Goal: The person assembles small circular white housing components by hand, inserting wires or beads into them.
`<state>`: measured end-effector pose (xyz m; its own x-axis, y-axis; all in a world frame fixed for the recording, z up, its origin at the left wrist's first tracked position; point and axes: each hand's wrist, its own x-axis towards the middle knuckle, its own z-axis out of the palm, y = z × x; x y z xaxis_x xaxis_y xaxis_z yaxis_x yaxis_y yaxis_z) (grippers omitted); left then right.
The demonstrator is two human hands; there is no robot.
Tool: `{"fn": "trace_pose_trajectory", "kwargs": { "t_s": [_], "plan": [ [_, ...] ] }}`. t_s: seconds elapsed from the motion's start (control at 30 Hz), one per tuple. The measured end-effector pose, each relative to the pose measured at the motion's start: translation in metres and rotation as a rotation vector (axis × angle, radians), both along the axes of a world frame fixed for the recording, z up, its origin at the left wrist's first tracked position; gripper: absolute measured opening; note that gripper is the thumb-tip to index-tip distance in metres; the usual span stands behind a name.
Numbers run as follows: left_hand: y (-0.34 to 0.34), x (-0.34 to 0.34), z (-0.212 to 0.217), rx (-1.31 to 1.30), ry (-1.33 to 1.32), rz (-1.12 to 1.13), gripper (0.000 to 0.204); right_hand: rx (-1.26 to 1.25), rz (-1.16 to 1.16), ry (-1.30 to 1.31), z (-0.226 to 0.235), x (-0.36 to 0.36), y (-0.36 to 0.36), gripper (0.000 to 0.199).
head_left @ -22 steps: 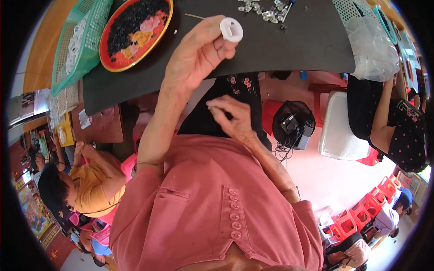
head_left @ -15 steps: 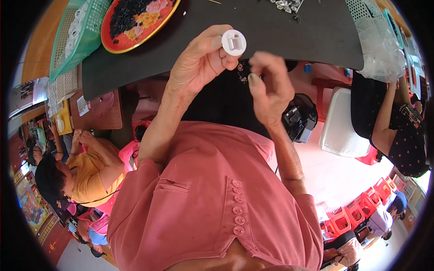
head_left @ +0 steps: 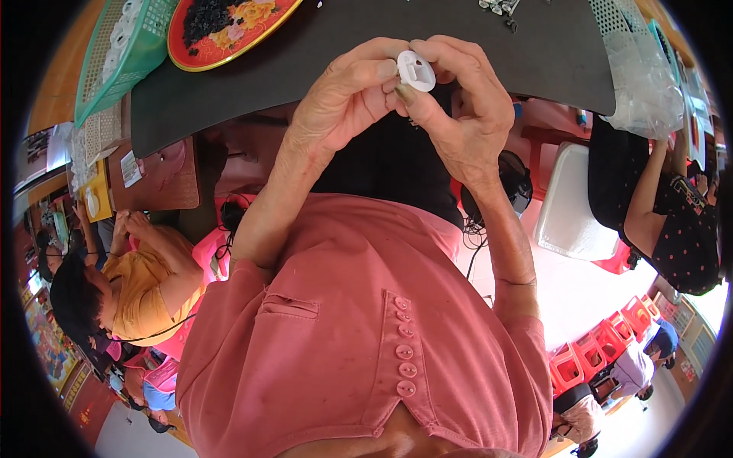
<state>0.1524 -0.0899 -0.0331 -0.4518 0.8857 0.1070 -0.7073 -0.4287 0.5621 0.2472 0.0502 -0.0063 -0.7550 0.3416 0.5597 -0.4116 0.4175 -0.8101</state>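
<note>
Between my two hands, just over the near edge of the dark table, is a small round white plastic part (head_left: 417, 72) with a raised hollow block in its middle. My left hand (head_left: 353, 95) pinches it on the left side by thumb and fingers. From the right, my right hand (head_left: 467, 99) grips its rim, index finger on top and thumb below. A small dark spot shows inside the hollow. The part is tilted, and its underside is hidden.
On the dark table (head_left: 321, 46), a red and yellow floral tray (head_left: 284, 17) holds many small black pieces. Left of it stands a green basket (head_left: 153, 57) of white parts. Small clear and metallic pieces (head_left: 500, 6) lie at the back. A clear plastic bag (head_left: 649, 84) hangs right, beside another person (head_left: 664, 221).
My right hand has come up and left from below the table edge and taken hold of the white part. The part has turned and moved slightly right.
</note>
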Motion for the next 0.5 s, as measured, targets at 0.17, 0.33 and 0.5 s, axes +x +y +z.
{"fn": "trace_pose_trajectory", "kwargs": {
  "t_s": [0.17, 0.33, 0.5],
  "plan": [
    [0.005, 0.009, 0.017, -0.014, 0.027, 0.055, 0.042, 0.148, -0.073, 0.003, 0.000, 0.001, 0.006, 0.037],
    [0.006, 0.014, 0.022, -0.306, 0.221, 0.210, 0.041, 0.257, -0.113, 0.059, -0.007, -0.002, 0.009, 0.040],
    [0.004, 0.009, 0.014, -0.310, 0.302, 0.203, 0.038, 0.112, -0.014, -0.048, -0.002, 0.001, 0.007, 0.045]
  ]
}}
